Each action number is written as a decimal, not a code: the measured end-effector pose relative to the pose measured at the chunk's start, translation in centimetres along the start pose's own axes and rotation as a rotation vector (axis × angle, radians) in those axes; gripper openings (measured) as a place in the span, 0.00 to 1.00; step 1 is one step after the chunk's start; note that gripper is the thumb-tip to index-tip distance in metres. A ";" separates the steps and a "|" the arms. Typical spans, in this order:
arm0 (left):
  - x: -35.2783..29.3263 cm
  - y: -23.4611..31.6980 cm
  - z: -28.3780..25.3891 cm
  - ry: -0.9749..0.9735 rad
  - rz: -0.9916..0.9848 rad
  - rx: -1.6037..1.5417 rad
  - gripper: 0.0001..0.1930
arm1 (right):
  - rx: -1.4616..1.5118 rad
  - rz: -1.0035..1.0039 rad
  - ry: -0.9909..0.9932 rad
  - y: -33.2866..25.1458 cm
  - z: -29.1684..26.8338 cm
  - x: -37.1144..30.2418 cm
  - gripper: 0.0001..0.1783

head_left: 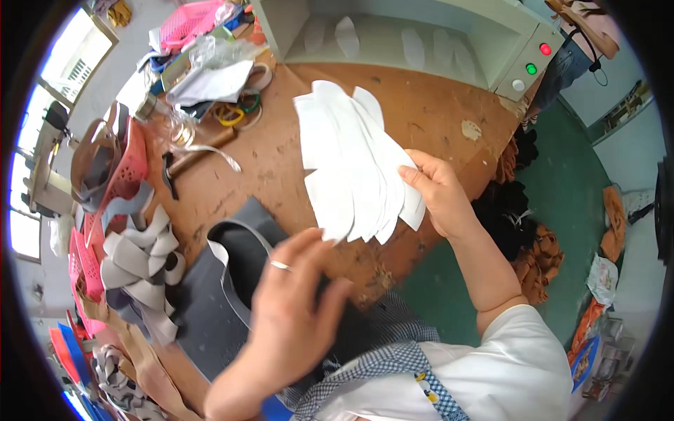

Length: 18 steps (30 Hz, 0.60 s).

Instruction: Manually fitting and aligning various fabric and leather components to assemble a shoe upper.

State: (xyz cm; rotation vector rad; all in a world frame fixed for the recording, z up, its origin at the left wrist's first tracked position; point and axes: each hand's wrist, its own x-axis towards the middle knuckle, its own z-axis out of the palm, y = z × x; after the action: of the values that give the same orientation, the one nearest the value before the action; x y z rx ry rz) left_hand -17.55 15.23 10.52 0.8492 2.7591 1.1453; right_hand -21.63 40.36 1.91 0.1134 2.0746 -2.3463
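A fanned stack of thin white cut pieces with curved edges is spread over the brown worktable. My right hand grips the stack's right edge between thumb and fingers. At the stack's lower left corner is my left hand, slightly blurred, its thumb and fingers apart and a ring on one finger. Its fingertips come close to the white pieces; whether they touch cannot be made out. Beneath and beside the left hand lies dark grey sheet material with a curled strip.
A pale green box machine with lit buttons stands at the back, several white pieces inside. Left on the worktable lie a hammer, tape rolls, plastic bags, pink baskets and grey cut pieces. Brown and black scraps lie right.
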 end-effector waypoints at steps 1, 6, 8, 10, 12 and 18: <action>-1.1 0.8 1.7 0.001 0.029 0.018 0.30 | 0.079 0.012 0.027 0.6 -0.1 -0.6 0.18; -2.4 -2.4 8.6 0.099 0.179 0.273 0.26 | 0.115 0.073 0.067 2.4 -1.8 -3.7 0.18; -2.3 -3.7 10.5 0.061 0.265 0.225 0.14 | -0.047 0.089 0.057 2.9 -2.7 -4.2 0.18; -2.7 -5.1 13.4 0.116 0.362 0.281 0.11 | -0.500 -0.054 0.164 3.2 -2.3 -5.2 0.19; -2.8 -5.1 14.3 0.113 0.413 0.349 0.11 | -1.225 -0.418 0.359 3.0 -1.1 -6.0 0.24; -0.9 -4.2 13.4 0.088 0.461 0.308 0.08 | -1.357 -0.590 0.070 8.0 0.7 -8.2 0.29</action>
State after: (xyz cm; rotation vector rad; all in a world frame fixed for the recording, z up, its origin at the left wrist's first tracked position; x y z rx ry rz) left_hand -15.64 21.02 -2.13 1.5683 2.9460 0.8175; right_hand -13.09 38.34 -5.49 -0.4672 3.4690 -0.5165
